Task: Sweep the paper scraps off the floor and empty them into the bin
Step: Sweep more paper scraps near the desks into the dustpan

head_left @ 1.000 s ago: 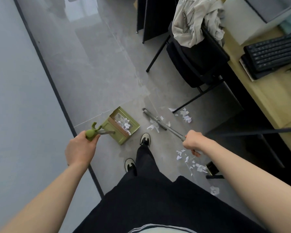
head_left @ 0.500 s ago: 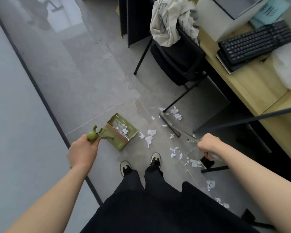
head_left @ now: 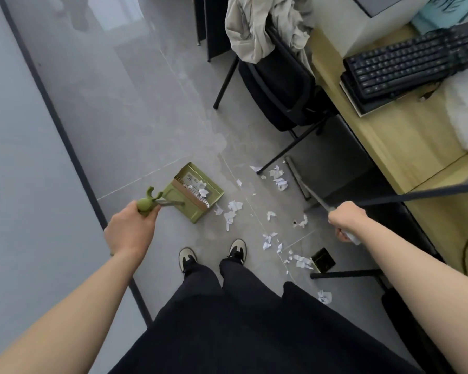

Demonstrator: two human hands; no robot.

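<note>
White paper scraps scattered on floor beside green dustpan, some inside.

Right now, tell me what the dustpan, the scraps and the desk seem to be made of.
Dustpan: probably plastic, olive green, matte to satin, with moulded walls and a moulded handle knob.
Scraps: paper, white, matte, with torn and crumpled edges.
Desk: wood or wood-look laminate, pale yellow, smooth; the grain is too faint to tell which.
</note>
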